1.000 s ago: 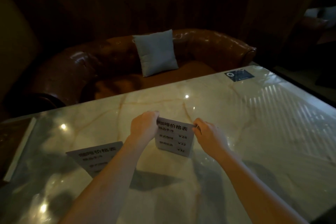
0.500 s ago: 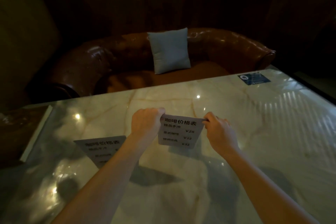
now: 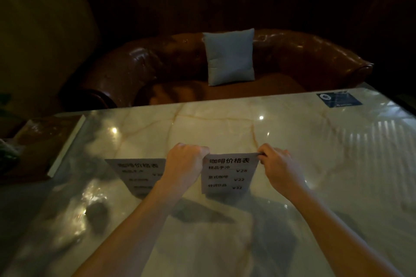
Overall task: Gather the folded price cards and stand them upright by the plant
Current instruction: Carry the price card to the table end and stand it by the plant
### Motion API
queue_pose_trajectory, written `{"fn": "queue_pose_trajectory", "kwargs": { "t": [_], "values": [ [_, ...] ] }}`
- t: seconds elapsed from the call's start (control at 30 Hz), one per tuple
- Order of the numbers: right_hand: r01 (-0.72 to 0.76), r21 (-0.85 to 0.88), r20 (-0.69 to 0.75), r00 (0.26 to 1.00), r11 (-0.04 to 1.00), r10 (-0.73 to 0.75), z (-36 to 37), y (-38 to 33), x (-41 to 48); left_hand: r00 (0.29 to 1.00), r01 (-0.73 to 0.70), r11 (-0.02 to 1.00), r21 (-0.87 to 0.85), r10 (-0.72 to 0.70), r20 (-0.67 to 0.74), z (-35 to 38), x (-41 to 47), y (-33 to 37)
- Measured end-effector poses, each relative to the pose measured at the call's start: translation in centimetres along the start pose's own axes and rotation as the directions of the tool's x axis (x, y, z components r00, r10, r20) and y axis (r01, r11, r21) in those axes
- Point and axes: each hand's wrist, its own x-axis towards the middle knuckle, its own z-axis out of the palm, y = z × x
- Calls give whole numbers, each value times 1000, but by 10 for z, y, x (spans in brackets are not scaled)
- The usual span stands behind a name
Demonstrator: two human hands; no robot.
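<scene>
A white folded price card with printed prices stands on the marble table, held at its top edge. My left hand pinches its upper left corner and my right hand pinches its upper right corner. A second price card stands to the left in shadow, partly hidden behind my left forearm. A bit of dark foliage, perhaps the plant, shows at the far left edge, dim and hard to make out.
A brown tray or board lies at the table's left end. A blue sticker sits at the far right corner. Behind the table is a brown leather sofa with a grey cushion.
My view has swung left and slightly down. The card between my hands has shifted a little leftward, toward the second card, and now looks more upright and square.
</scene>
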Motion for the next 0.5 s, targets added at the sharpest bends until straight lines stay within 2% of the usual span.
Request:
{"fn": "queue_pose_trajectory", "kwargs": {
  "t": [0.27, 0.5],
  "values": [
    [-32, 95, 97, 995, 995, 23, -2, -1, 0, 999, 6, 998, -66, -4, 33, 5, -3, -3],
    [-38, 118, 178, 984, 992, 16, -7, 0, 4, 990, 9, 998, -65, 0, 139, 2, -1, -8]
  ]
}}
